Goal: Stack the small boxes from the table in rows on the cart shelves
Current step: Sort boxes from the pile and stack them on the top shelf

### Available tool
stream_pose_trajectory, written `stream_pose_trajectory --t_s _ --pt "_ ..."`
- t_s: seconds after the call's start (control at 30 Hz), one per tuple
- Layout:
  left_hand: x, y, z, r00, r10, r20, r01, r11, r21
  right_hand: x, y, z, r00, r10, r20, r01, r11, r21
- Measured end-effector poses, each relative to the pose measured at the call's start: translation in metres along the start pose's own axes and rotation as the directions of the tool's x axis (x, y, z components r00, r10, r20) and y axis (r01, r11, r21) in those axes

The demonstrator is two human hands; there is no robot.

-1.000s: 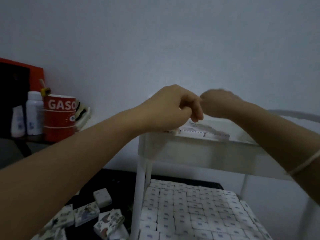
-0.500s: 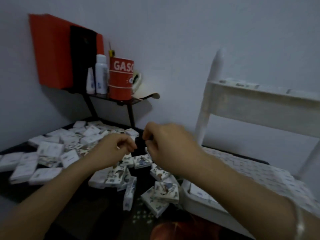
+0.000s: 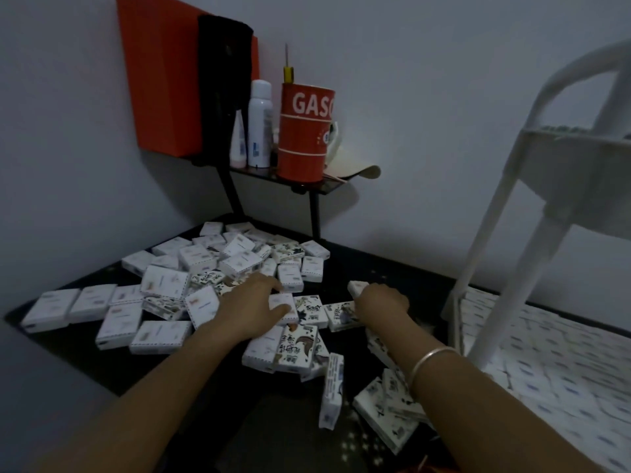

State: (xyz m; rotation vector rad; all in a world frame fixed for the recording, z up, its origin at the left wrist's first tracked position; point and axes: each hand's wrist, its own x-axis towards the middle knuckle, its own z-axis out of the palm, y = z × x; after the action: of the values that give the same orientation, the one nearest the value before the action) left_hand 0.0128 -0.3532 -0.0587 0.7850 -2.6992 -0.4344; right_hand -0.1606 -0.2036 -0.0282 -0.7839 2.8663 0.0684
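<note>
Many small white cardboard boxes [image 3: 201,278], some printed with dark artwork, lie jumbled flat and on edge across the black table [image 3: 392,268], from 9 to 6 o'clock. At 4 o'clock more fill the white cart's lower shelf [image 3: 563,353] in flat rows.

Place: probably a dim room at home
Signs: spray bottle [image 3: 260,124] and red tin [image 3: 304,131] on a small black shelf [image 3: 319,188], bare painted wall [image 3: 444,97]
</note>
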Motion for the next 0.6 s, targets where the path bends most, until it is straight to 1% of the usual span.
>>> stream_pose_trajectory --t_s 0.07,0.17,0.23,0.27,0.37,0.43,0.5,0.57,0.6 --pt "0.009 0.004 -0.003 0.997 0.020 0.080 -0.025 0.998 0.066 0.006 0.003 0.000 0.999 0.037 -0.029 -0.034 0.995 0.097" --pt "0.022 0.010 -0.009 0.974 0.005 0.226 -0.045 0.984 0.173 0.009 0.007 0.000 0.997 0.068 -0.038 -0.056 0.964 0.261" --pt "0.029 0.013 -0.013 0.955 0.014 0.296 -0.075 0.978 0.196 0.008 0.008 0.001 0.996 0.060 -0.070 -0.037 0.957 0.288" --pt "0.030 0.015 -0.015 0.953 0.024 0.303 -0.088 0.976 0.198 0.007 0.008 0.001 0.994 0.051 -0.095 -0.022 0.961 0.277" --pt "0.029 0.016 -0.020 0.972 0.047 0.231 -0.090 0.979 0.180 0.000 0.004 0.003 0.982 0.021 -0.189 0.032 0.961 0.273" --pt "0.025 0.017 -0.023 0.986 0.042 0.161 -0.071 0.981 0.179 -0.007 0.003 0.001 0.955 -0.018 -0.296 0.106 0.953 0.284" --pt "0.023 0.015 -0.028 0.996 0.022 0.082 -0.035 0.986 0.165 -0.017 0.005 -0.005 0.925 -0.058 -0.376 0.198 0.917 0.345" --pt "0.020 0.015 -0.036 1.000 -0.027 -0.005 0.028 0.997 0.075 -0.029 0.008 -0.017 0.921 -0.083 -0.381 0.266 0.849 0.457" --pt "0.018 0.016 -0.041 0.998 -0.062 -0.029 0.060 0.997 -0.043 -0.037 0.010 -0.024 0.924 -0.104 -0.367 0.297 0.799 0.522"
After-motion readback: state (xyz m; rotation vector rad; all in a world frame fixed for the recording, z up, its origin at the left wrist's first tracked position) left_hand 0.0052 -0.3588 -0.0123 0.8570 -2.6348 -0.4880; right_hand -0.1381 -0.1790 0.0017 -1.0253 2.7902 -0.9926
